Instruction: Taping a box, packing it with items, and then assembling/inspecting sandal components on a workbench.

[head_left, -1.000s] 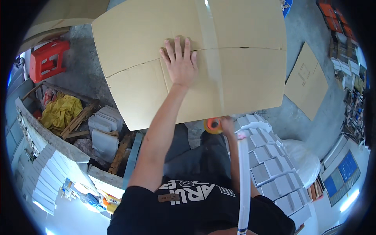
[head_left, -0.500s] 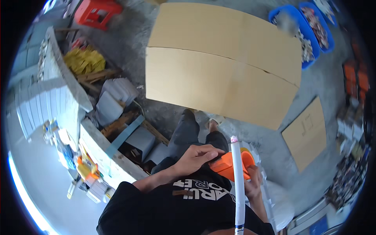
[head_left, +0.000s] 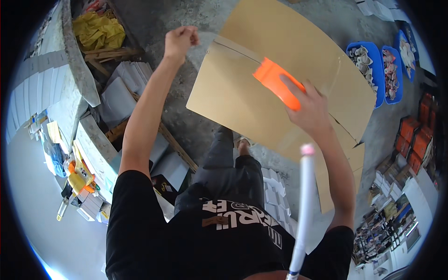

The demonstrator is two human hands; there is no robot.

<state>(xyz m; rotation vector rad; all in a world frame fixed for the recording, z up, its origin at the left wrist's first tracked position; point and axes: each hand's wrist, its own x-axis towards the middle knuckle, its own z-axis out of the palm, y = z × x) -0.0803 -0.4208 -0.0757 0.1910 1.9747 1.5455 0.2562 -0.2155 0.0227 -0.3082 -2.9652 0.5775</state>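
A large brown cardboard box (head_left: 238, 93) lies in front of me, its top flaps meeting along a seam. My right hand (head_left: 310, 107) is closed round an orange tape dispenser (head_left: 280, 84), held above the box. Beyond the box's left edge, my left hand (head_left: 181, 43) is raised with its fingers curled together. A faint clear strip of tape (head_left: 224, 45) appears to run from these fingers along the seam toward the dispenser. The fingertips are too small to make out fully.
Blue tubs (head_left: 368, 53) full of small items stand at the far right. Orange crates (head_left: 415, 135) are stacked nearer on that side. A ledge (head_left: 84, 88) and white stacked boards (head_left: 133, 77) border my left. A white tube (head_left: 303, 210) hangs close before me.
Both hands have moved from my waist out to the box. My left hand has let go of the dispenser's side and gone far left; my right hand has carried the dispenser over the box.
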